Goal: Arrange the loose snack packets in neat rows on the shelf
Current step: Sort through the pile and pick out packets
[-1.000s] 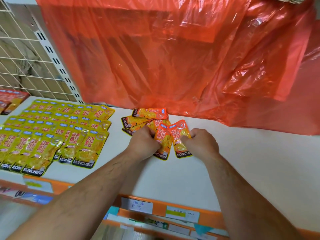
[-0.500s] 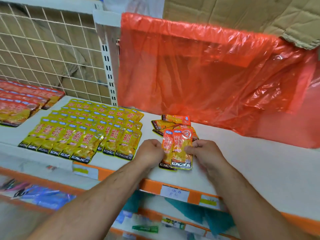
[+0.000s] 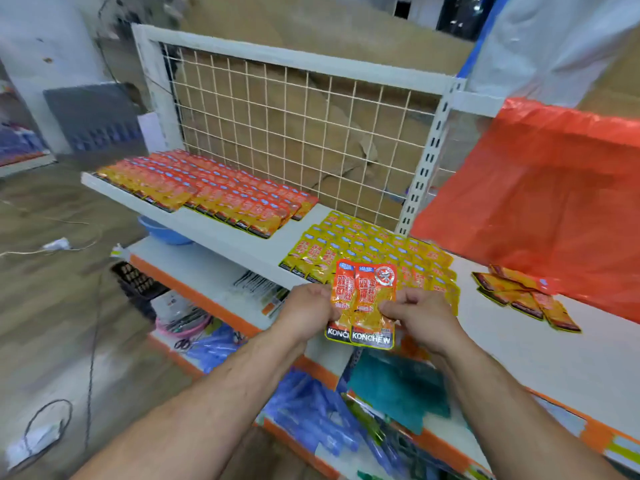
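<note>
Head view. We hold two orange-red KONCHEW packets (image 3: pixel 366 294) upright and side by side, overlapping slightly, in front of the shelf edge and off its surface. Our left hand (image 3: pixel 306 315) pinches the left edge of the pair. Our right hand (image 3: pixel 420 318) pinches the right edge, with the thumb on the front face. Both hands have curled fingers clamped on the packets.

Just beyond the hands, rows of yellow packets (image 3: pixel 372 251) lie flat and overlapping on the white shelf (image 3: pixel 512 351). To the right of our right hand, well apart from it, a small loose pile of orange packets (image 3: pixel 524 296) lies unsorted on the same shelf, against the foot of a red plastic sheet (image 3: pixel 540 202).

Beyond and left of our left hand, rows of orange-red packets (image 3: pixel 214 194) cover the neighbouring shelf board. A wire mesh back panel (image 3: pixel 294 133) stands behind them. Below our arms the lower shelves hold blue and teal goods, too blurred to name.
</note>
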Action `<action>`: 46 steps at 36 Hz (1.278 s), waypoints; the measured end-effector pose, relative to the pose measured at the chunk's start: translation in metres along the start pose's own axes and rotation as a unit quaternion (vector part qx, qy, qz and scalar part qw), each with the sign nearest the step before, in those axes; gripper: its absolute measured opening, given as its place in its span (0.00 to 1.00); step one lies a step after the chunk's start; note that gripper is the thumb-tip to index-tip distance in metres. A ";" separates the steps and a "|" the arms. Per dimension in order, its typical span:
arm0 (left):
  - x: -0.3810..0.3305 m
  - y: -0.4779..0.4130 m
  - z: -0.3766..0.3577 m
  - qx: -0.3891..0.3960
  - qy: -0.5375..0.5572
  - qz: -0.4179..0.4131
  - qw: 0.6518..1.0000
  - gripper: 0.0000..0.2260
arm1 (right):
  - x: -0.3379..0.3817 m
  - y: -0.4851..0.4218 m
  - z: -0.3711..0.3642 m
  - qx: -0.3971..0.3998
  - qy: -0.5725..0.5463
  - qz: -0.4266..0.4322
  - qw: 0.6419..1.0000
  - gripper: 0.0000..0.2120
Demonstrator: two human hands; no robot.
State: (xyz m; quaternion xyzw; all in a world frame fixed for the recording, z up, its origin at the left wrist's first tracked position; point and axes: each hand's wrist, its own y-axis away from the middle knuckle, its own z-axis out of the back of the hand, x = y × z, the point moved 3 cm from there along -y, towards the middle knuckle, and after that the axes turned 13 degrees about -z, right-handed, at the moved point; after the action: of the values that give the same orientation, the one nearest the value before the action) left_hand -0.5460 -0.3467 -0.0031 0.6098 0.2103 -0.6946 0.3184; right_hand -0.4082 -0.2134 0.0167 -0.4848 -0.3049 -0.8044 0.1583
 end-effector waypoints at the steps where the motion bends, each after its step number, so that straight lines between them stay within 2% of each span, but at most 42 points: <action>1: 0.003 0.002 0.016 -0.011 0.002 0.003 1.000 0.11 | 0.006 0.001 -0.015 0.008 -0.001 0.006 1.000 0.18; 3: 0.009 0.004 0.045 -0.035 0.009 0.005 0.999 0.12 | 0.016 0.001 -0.042 0.026 0.001 0.016 1.000 0.19; 10: 0.036 -0.002 0.124 -0.092 0.032 0.031 0.995 0.07 | 0.048 -0.014 -0.124 0.081 0.027 0.029 0.996 0.16; 14: 0.050 -0.017 0.159 -0.116 0.046 0.036 0.991 0.12 | 0.063 -0.034 -0.164 0.103 0.035 0.031 0.994 0.18; 20: 0.055 -0.054 0.212 -0.159 0.021 0.041 0.986 0.04 | 0.092 -0.075 -0.219 0.137 0.059 0.039 0.988 0.10; 23: 0.061 -0.083 0.239 -0.175 0.018 0.052 0.983 0.04 | 0.108 -0.106 -0.246 0.146 0.061 0.040 0.987 0.12; 26: 0.063 -0.113 0.265 -0.183 0.006 0.064 0.981 0.04 | 0.123 -0.137 -0.276 0.155 0.056 0.042 0.985 0.21; 29: 0.058 -0.142 0.292 -0.169 -0.028 0.078 0.982 0.08 | 0.139 -0.163 -0.302 0.166 0.044 0.041 0.984 0.23; 33: 0.050 -0.179 0.326 -0.174 -0.041 0.086 0.980 0.06 | 0.167 -0.191 -0.329 0.192 0.039 0.045 0.980 0.25; 38: 0.044 -0.219 0.352 -0.172 -0.027 0.071 0.982 0.03 | 0.189 -0.221 -0.351 0.169 0.031 0.040 0.984 0.23; 41: 0.044 -0.244 0.364 -0.153 -0.061 0.050 0.985 0.10 | 0.196 -0.235 -0.359 0.142 0.040 0.031 0.989 0.23; 43: 0.043 -0.262 0.371 -0.134 -0.092 0.032 0.986 0.05 | 0.198 -0.244 -0.362 0.120 0.023 0.022 0.992 0.22; 46: 0.045 -0.289 0.381 -0.091 -0.131 0.017 0.987 0.09 | 0.201 -0.252 -0.366 0.081 -0.011 0.003 0.997 0.21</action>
State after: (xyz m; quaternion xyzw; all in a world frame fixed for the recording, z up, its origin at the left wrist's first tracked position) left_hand -1.0220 -0.4091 -0.0108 0.4854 0.2188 -0.7411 0.4090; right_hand -0.8932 -0.2486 -0.0182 -0.4805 -0.3693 -0.7710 0.1959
